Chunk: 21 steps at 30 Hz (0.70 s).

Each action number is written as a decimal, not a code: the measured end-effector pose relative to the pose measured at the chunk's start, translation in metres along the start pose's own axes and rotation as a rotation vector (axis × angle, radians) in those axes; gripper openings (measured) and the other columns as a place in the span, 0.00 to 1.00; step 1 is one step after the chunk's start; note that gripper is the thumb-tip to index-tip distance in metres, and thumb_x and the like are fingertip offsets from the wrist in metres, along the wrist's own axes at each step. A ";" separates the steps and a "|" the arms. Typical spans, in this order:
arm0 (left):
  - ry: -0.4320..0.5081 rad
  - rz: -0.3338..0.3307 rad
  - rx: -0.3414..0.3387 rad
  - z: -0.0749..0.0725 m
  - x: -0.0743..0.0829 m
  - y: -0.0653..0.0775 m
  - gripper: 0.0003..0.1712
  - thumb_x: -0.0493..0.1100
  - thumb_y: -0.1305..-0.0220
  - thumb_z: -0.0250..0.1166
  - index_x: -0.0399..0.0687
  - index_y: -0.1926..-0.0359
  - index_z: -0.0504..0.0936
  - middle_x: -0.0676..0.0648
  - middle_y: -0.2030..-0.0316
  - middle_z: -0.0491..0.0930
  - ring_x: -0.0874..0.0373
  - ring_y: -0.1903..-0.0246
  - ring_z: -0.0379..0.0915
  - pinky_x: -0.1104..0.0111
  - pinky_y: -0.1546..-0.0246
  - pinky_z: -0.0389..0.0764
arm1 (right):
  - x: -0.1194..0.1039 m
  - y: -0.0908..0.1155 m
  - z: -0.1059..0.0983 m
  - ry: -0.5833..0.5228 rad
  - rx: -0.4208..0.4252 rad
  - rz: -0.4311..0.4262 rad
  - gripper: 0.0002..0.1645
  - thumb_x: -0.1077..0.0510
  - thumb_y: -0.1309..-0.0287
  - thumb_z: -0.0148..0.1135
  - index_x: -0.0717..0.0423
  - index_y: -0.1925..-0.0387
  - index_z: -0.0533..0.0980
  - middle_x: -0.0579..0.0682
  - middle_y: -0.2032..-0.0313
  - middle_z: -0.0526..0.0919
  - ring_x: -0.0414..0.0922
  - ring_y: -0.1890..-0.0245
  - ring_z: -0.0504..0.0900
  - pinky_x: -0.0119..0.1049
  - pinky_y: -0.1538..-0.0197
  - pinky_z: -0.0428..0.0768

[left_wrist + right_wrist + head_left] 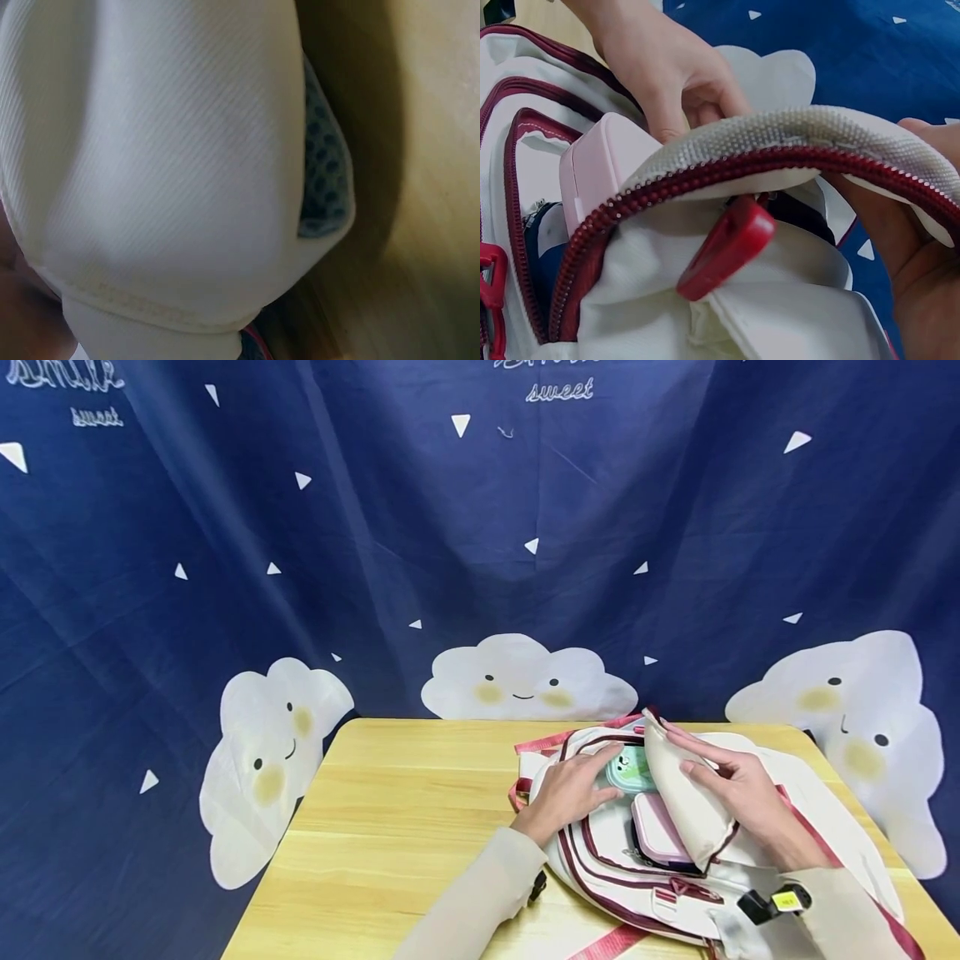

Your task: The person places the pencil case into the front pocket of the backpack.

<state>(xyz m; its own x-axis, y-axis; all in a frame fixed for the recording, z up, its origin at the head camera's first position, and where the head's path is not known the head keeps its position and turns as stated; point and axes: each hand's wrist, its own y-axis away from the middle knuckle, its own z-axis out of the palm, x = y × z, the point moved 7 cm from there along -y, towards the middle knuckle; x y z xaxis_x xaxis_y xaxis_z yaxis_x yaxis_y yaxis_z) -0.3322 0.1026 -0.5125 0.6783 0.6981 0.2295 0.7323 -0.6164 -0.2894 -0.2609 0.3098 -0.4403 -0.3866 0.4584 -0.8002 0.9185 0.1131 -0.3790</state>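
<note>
A white backpack point(795, 777) with dark red zippers lies on the table, its front pocket unzipped. My left hand point(570, 789) reaches into the pocket's far end, thumb and fingers around the near edge of a mint-green case point(632, 768) with a cartoon picture. In the right wrist view that left hand point(675, 75) has curled fingers, and the case is hidden. My right hand point(750, 789) holds the pocket's cream flap point(686, 789) folded back between thumb and fingers. Beside the mint case sits a pink case point(660, 827), on something dark blue in the pocket.
The wooden table point(390, 827) extends left of the backpack. Red straps point(611, 943) trail at its near side and far edge. A red zipper pull point(727, 247) hangs from the flap. Behind the table hangs a blue curtain point(420, 527) with clouds.
</note>
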 end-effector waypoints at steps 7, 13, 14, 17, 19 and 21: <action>-0.023 -0.001 0.003 -0.002 0.001 0.001 0.46 0.65 0.29 0.72 0.69 0.16 0.65 0.60 0.27 0.79 0.58 0.43 0.88 0.64 0.56 0.89 | -0.001 0.005 -0.004 -0.027 0.037 0.020 0.28 0.66 0.25 0.65 0.58 0.26 0.77 0.33 0.26 0.77 0.19 0.27 0.69 0.11 0.33 0.66; -0.038 -0.030 -0.017 -0.007 -0.002 0.003 0.45 0.68 0.28 0.69 0.65 0.17 0.67 0.52 0.39 0.89 0.55 0.58 0.91 0.66 0.68 0.84 | -0.001 0.007 -0.005 -0.064 0.050 0.037 0.27 0.67 0.24 0.64 0.62 0.27 0.76 0.29 0.28 0.78 0.19 0.28 0.70 0.12 0.35 0.70; -0.036 -0.034 -0.017 -0.008 -0.004 0.004 0.44 0.68 0.28 0.69 0.65 0.17 0.68 0.51 0.44 0.91 0.55 0.61 0.90 0.66 0.70 0.82 | -0.001 0.007 -0.006 -0.068 0.052 0.038 0.27 0.67 0.24 0.63 0.62 0.27 0.76 0.29 0.28 0.78 0.19 0.28 0.70 0.12 0.36 0.71; -0.031 -0.033 -0.007 -0.011 -0.008 0.006 0.40 0.69 0.28 0.68 0.65 0.21 0.74 0.49 0.62 0.92 0.57 0.69 0.86 0.67 0.74 0.77 | -0.001 0.008 -0.005 -0.081 0.056 0.040 0.27 0.67 0.24 0.63 0.63 0.27 0.76 0.29 0.29 0.78 0.19 0.29 0.71 0.12 0.37 0.72; -0.025 -0.022 -0.001 -0.013 -0.012 0.008 0.37 0.68 0.27 0.68 0.64 0.23 0.78 0.51 0.74 0.86 0.60 0.76 0.79 0.70 0.77 0.73 | -0.002 0.008 -0.005 -0.088 0.062 0.039 0.27 0.67 0.24 0.64 0.63 0.28 0.77 0.29 0.29 0.79 0.19 0.29 0.72 0.13 0.36 0.72; -0.019 -0.010 0.003 -0.014 -0.014 0.011 0.34 0.68 0.27 0.68 0.64 0.26 0.81 0.54 0.81 0.77 0.63 0.81 0.70 0.72 0.80 0.68 | -0.003 0.008 -0.004 -0.093 0.065 0.036 0.27 0.68 0.25 0.64 0.63 0.28 0.78 0.30 0.29 0.80 0.19 0.29 0.73 0.13 0.35 0.71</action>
<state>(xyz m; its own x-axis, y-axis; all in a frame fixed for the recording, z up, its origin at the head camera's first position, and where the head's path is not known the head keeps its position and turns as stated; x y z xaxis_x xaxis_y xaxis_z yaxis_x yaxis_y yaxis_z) -0.3333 0.0809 -0.5060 0.6696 0.7111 0.2144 0.7389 -0.6083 -0.2899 -0.2517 0.3130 -0.4394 -0.3621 0.3768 -0.8526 0.9258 0.0387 -0.3760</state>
